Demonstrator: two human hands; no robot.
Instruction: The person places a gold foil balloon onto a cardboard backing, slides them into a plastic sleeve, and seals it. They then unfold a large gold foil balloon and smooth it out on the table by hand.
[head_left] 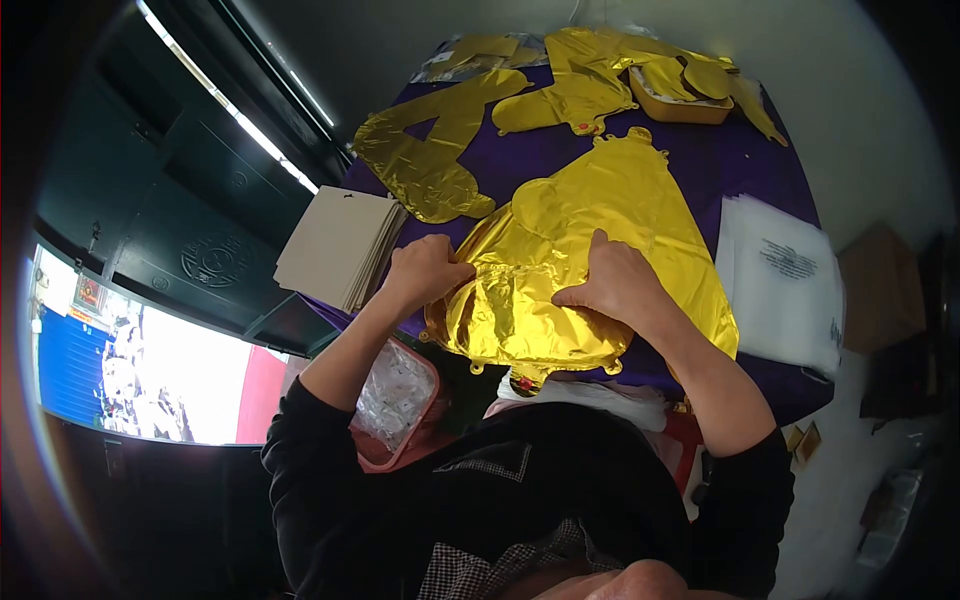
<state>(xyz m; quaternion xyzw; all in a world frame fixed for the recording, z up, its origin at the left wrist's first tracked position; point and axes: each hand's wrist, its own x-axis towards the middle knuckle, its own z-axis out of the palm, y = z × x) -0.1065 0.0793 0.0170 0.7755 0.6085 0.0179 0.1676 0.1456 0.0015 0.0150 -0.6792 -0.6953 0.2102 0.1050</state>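
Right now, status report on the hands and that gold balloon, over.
Left hand grips gold foil balloon edge. Right hand presses it down. Cardboard stack beside left hand.

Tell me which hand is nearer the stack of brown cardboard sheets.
Left. The left hand grips the edge of the gold foil balloon right beside the cardboard stack; the right hand presses the balloon's middle, farther away.

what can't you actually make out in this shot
All from the head view:
Left hand and right hand: fingertips are buried in the creased gold foil balloon, so pinching or pressing is unclear.
White bag stack: print too small and blurred to read.
Yellow tray: contents covered by gold foil pieces.
Red-rimmed container: contents blurred, partly behind the left arm.
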